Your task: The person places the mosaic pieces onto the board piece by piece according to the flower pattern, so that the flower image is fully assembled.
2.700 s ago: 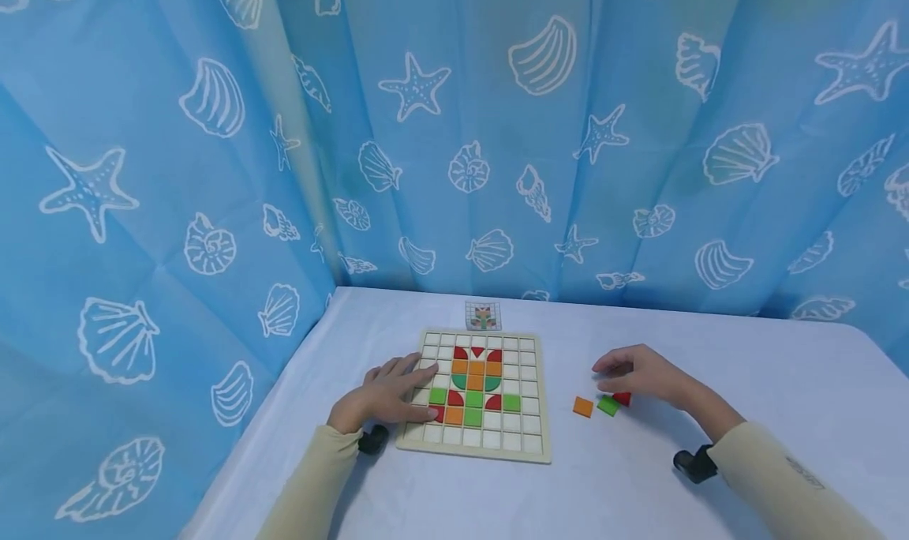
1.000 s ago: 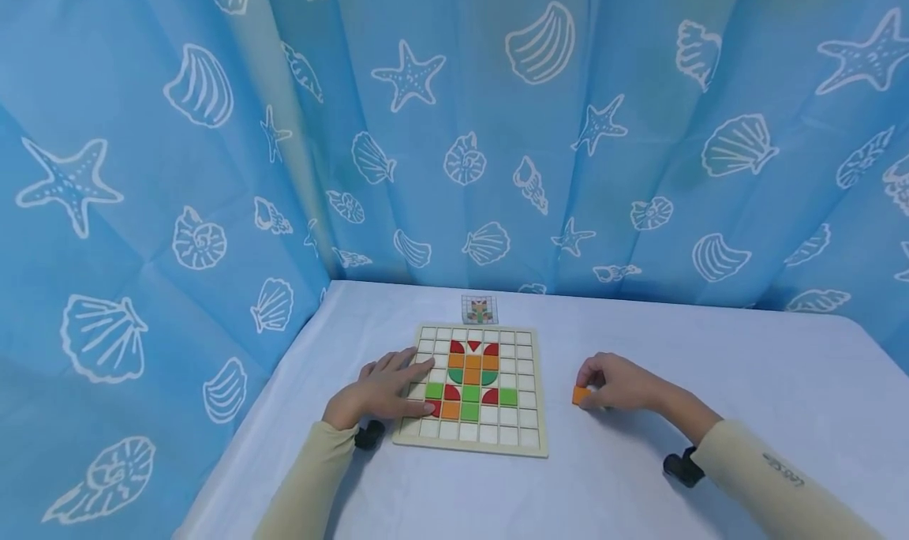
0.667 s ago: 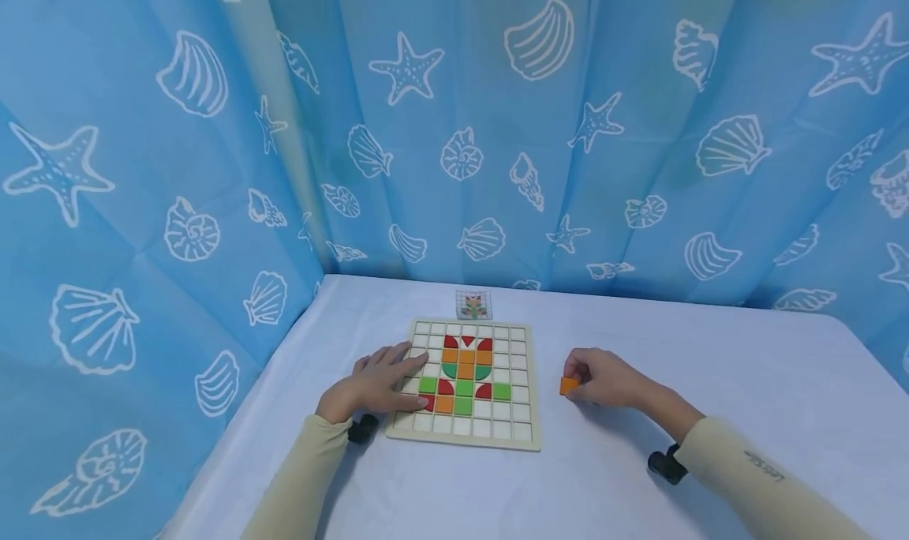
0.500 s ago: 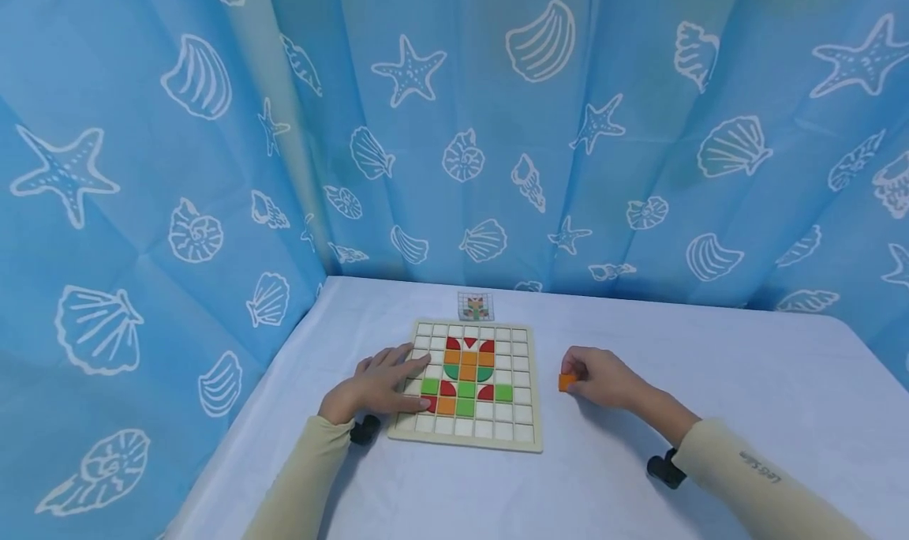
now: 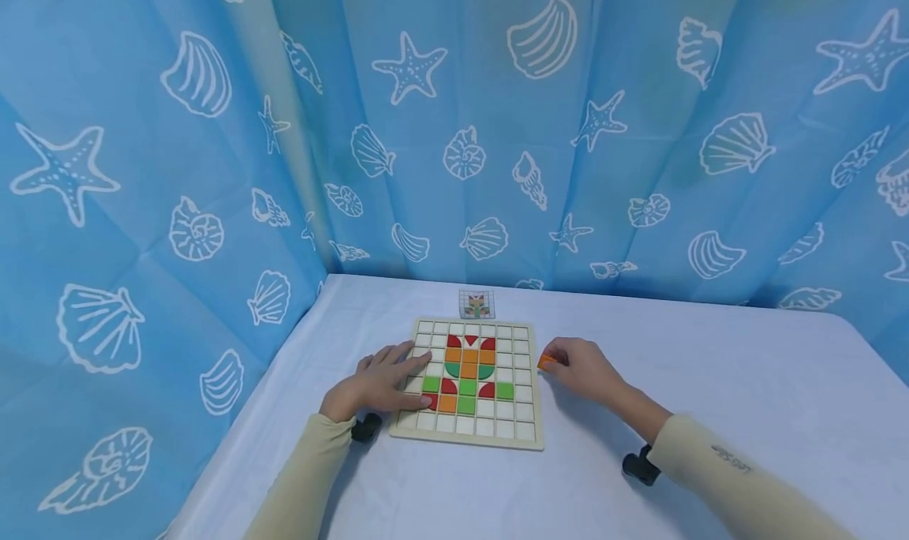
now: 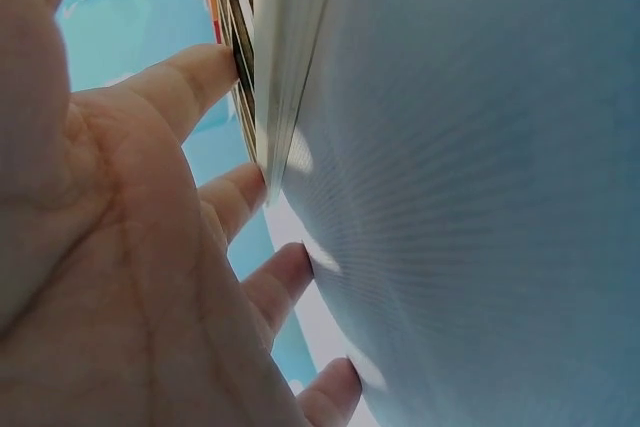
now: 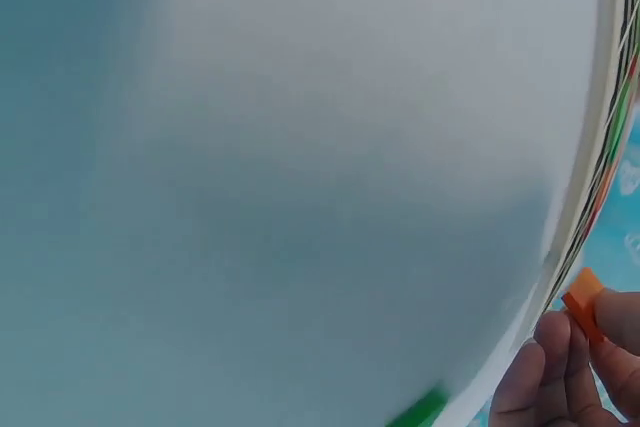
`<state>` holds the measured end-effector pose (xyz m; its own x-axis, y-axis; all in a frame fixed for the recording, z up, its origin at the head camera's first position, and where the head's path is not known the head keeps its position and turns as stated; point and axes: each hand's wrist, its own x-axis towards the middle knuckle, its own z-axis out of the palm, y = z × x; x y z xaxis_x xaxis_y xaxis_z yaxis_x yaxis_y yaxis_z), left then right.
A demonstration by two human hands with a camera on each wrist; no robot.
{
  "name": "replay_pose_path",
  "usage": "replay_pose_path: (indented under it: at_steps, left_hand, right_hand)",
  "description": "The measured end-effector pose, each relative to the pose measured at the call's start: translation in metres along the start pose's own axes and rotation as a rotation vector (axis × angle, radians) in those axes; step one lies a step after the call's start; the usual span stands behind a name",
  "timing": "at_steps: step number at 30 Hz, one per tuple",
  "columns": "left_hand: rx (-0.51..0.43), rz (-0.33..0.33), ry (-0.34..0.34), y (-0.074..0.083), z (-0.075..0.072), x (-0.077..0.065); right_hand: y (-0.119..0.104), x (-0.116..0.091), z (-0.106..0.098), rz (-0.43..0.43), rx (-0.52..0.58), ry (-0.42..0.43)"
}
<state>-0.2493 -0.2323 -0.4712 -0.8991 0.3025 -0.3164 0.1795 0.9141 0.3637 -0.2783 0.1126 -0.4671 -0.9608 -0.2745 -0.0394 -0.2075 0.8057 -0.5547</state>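
My left hand (image 5: 376, 386) lies spread over the left edge of a square wooden grid board (image 5: 537, 421). Its thumb reaches the red tile (image 5: 430, 402) in the lower left; in the left wrist view the fingertips (image 6: 220, 62) meet the board's edge and the table. Red, orange, green and white tiles make a flower-like pattern on the grid. Just off the board's right edge, my right hand (image 5: 585, 370) pinches an orange square tile (image 5: 546, 362) between thumb and fingers. That tile (image 7: 585, 299) shows tilted in the right wrist view.
Behind the board lies a small pattern card (image 5: 476, 304) printed with a similar design. A loose green tile (image 7: 420, 409) lies on the white tablecloth, hidden from the head view by the right arm. A blue shell-print curtain (image 5: 426, 129) borders the table.
My right hand has come from the loose tiles, picked up the orange tile and carried it left to the board's right edge. The left hand has stayed on the board.
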Motion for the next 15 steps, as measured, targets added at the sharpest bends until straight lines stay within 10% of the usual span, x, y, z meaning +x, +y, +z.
replay_pose_path:
  at_steps: [15]
  left_hand:
    - [0.006,-0.023,-0.011,-0.004,0.005,0.008]
  right_hand:
    - [-0.045,-0.001,0.027,-0.034,0.164,-0.057]
